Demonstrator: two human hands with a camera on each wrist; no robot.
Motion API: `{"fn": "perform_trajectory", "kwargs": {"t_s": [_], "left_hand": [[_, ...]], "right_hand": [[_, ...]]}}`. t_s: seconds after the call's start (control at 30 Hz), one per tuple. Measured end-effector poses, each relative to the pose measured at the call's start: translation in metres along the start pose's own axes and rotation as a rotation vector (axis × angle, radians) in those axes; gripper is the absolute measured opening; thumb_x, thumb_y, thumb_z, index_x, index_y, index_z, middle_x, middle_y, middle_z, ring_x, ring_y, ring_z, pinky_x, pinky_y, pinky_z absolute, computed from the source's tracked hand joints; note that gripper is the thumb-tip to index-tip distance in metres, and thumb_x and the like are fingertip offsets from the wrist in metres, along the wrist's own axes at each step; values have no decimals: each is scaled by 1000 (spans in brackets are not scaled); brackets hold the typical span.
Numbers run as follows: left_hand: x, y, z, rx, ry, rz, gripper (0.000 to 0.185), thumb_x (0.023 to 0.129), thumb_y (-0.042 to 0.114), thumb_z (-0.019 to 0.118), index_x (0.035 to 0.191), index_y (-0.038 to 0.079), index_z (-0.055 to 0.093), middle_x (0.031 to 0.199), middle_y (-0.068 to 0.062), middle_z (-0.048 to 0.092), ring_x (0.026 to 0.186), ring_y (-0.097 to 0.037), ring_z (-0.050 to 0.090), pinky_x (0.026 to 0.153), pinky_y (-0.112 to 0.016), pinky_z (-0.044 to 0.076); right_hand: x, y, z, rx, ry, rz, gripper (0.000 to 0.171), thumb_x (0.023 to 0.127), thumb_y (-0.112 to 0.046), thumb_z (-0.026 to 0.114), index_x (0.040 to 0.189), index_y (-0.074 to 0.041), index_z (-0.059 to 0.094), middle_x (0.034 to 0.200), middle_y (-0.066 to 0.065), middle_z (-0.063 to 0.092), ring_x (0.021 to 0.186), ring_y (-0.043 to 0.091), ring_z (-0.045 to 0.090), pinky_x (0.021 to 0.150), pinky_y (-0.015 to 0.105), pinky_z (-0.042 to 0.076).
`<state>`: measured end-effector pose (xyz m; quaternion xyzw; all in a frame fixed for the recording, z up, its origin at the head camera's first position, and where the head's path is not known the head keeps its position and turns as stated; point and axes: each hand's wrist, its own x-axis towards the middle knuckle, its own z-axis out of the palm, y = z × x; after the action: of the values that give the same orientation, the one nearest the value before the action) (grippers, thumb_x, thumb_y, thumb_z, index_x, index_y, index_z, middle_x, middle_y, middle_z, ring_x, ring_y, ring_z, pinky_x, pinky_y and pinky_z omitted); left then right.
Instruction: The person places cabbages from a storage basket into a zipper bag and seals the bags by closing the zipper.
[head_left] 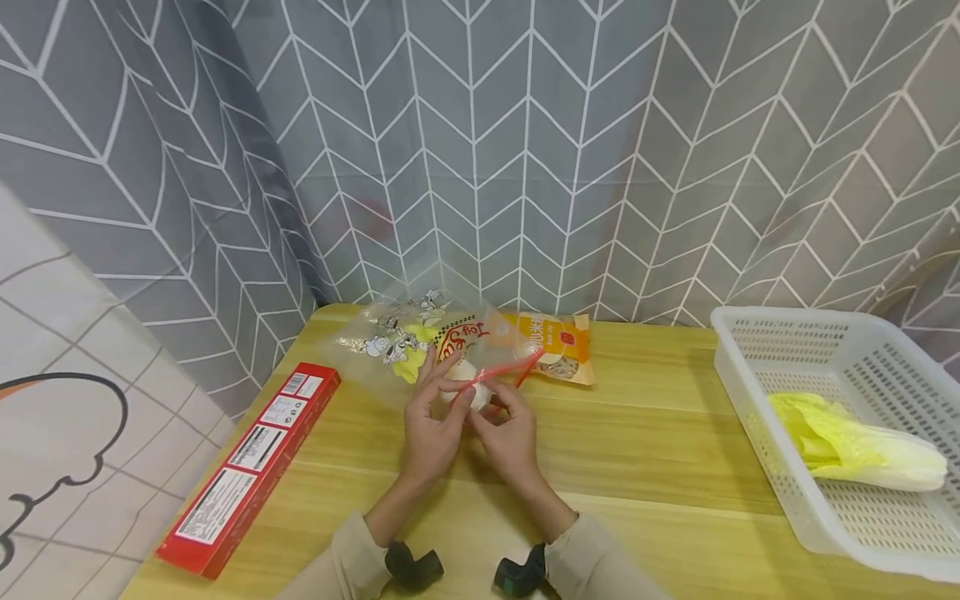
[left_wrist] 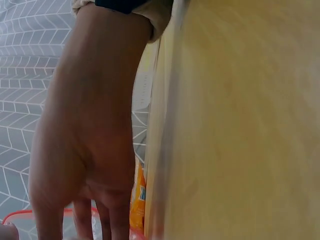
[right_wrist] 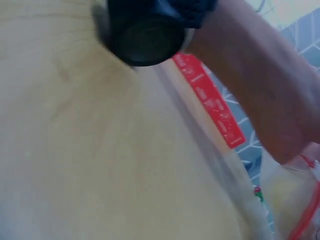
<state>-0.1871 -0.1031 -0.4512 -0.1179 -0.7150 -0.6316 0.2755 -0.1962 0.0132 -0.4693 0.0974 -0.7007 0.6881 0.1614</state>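
A clear zip bag with cartoon prints and a red zip strip lies on the wooden table at its far middle. Inside it I see something yellow and a pale round item. My left hand and right hand meet at the bag's near edge, both pinching the red zip strip. An orange snack packet lies just behind the bag. In the left wrist view my left hand fills the frame, with the red strip at its fingertips. The right wrist view shows the other forearm and the bag.
A long red box lies along the table's left edge, also in the right wrist view. A white perforated basket at the right holds a yellow-green cabbage. A grey patterned curtain hangs behind the table.
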Motion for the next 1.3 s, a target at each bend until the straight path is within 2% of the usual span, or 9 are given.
{"fn": "perform_trajectory", "kwargs": {"t_s": [0.1,0.2,0.37,0.57,0.67,0.93,1.0,1.17,1.3], "left_hand": [[0,0,-1,-16,-4,-15,3,94,7,72,95,9,70,146,-5,61,159,-23,20,128,-62,6],[1,-1,-2,-21,8,-22,6,94,10,72,96,5,68,145,-6,62,158,-25,21,128,-63,7],[3,-2,-5,-5,24,-40,5,94,11,72,97,8,69,144,-5,63,158,-24,23,127,-64,10],[3,0,-6,20,11,-23,4,96,12,71,98,10,68,143,-5,64,158,-24,23,126,-65,6],[3,0,-5,30,12,6,4,95,10,71,98,10,68,142,-7,64,157,-26,25,127,-64,4],[5,0,-5,22,-7,51,3,94,3,69,94,3,66,140,-14,65,155,-30,30,130,-54,1],[5,0,-5,13,-7,45,4,94,0,69,95,3,67,139,-14,65,155,-30,30,130,-54,1],[6,-1,-6,23,16,26,6,93,0,70,98,4,68,137,-15,67,155,-30,32,130,-54,3],[7,-3,-8,33,19,2,5,95,6,69,99,3,67,136,-13,68,155,-30,31,129,-58,4]], "right_hand": [[-1,5,5,-6,-27,7,38,80,3,81,117,-4,74,116,15,72,94,26,67,73,28,59],[-1,9,5,-31,-76,-29,41,79,3,82,118,-7,74,116,14,72,91,26,65,72,29,58],[0,11,-4,-77,-185,-110,43,79,-2,85,120,-8,74,121,13,72,84,26,63,68,29,59],[3,8,-11,-131,-256,-128,44,80,-4,85,122,-9,74,123,14,71,78,28,63,67,23,59],[5,5,-10,-126,-242,-100,43,80,-1,84,121,-10,74,123,13,72,81,28,64,67,20,57],[7,2,2,11,-120,79,40,83,4,79,121,-5,73,124,16,72,92,25,69,71,20,57],[7,2,5,-3,-133,60,40,82,6,78,120,-4,73,123,17,72,93,26,70,74,23,60],[6,4,5,-91,-225,-96,42,80,7,79,120,-5,74,122,16,72,89,28,67,75,39,62],[7,6,-1,-118,-297,-155,43,81,4,80,122,-7,73,123,14,72,82,30,64,69,39,59]]}}
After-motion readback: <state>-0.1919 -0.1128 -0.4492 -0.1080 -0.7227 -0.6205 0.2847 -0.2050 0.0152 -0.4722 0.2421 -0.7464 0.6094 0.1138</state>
